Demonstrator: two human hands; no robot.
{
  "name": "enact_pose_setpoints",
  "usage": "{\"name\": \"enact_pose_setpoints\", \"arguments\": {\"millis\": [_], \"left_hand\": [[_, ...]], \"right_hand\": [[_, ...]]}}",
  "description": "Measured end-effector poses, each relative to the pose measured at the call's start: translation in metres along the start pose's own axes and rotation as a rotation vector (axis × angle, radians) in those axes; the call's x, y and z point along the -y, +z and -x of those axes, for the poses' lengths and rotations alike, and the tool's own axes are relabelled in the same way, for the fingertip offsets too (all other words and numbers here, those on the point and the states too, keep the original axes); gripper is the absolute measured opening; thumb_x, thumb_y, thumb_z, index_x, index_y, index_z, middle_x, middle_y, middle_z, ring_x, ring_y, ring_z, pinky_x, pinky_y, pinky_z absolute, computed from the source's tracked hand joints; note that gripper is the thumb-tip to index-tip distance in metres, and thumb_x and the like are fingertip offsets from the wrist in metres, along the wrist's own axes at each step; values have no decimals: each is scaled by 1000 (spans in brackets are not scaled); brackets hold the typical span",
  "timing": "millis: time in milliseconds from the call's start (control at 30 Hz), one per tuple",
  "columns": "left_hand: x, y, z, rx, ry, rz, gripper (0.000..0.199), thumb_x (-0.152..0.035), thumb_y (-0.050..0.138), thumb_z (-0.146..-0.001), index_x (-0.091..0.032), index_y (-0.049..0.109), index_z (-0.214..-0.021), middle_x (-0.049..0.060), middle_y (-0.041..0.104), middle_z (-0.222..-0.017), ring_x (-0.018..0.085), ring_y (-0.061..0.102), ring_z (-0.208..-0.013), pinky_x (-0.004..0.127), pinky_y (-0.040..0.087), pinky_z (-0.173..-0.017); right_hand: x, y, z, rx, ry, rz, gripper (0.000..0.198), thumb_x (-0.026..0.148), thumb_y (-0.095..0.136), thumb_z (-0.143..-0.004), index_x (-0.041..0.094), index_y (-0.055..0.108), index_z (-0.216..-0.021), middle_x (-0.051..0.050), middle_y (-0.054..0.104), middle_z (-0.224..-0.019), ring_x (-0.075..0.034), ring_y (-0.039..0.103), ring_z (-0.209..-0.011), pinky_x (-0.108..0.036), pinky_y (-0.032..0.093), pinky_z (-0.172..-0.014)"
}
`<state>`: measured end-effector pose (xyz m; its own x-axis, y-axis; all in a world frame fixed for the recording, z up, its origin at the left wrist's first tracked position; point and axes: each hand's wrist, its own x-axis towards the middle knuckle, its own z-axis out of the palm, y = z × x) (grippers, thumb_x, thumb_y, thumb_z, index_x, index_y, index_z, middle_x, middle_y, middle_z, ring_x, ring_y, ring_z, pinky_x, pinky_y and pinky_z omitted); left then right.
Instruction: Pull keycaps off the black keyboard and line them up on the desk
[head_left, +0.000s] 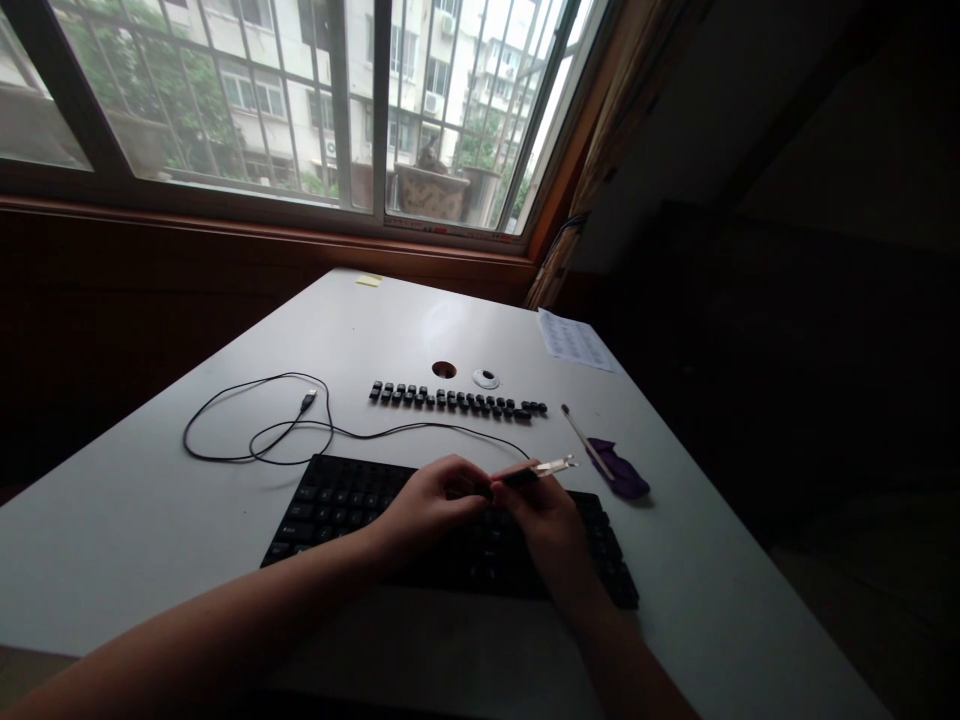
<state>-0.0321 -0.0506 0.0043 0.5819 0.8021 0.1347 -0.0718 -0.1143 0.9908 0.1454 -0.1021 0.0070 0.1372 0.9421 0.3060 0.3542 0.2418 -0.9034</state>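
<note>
A black keyboard (341,510) lies on the white table in front of me, with both hands over its middle and right part. My right hand (546,515) is closed around the dark handle of a keycap puller (556,466), whose forked metal tip points right and away from the keys. Close beside it, my left hand (439,500) has its fingers pinched together near the handle's end. What those fingers hold, if anything, is too dark and small to make out. Several loose black keycaps (457,402) stand in rows beyond the keyboard.
A thin black cable (255,458) with a USB plug (307,401) loops at the left. On the right lie a brush (587,440) and a purple cloth (621,472). Farther back are a round table hole (444,370), its white cover (486,379) and a printed sheet (576,342).
</note>
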Motion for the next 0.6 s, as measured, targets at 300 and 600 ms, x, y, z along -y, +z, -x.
{"name": "enact_pose_setpoints", "arguments": {"millis": [300,600], "left_hand": [[0,4,3,-16,-38,27,22,-23,70,-82,-16,60,-100,4,67,-89,17,65,-82,26,50,-70],[8,7,4,-97,75,-181,27,-27,75,-80,-17,59,-100,4,66,-90,18,65,-85,29,53,-75]], "right_hand": [[-8,9,2,-80,143,-72,26,45,73,-81,22,62,-84,-2,68,-75,-21,65,-69,-32,51,-66],[2,11,7,-87,224,-171,29,46,72,-82,22,60,-90,-3,71,-81,-24,68,-76,-33,53,-69]]}}
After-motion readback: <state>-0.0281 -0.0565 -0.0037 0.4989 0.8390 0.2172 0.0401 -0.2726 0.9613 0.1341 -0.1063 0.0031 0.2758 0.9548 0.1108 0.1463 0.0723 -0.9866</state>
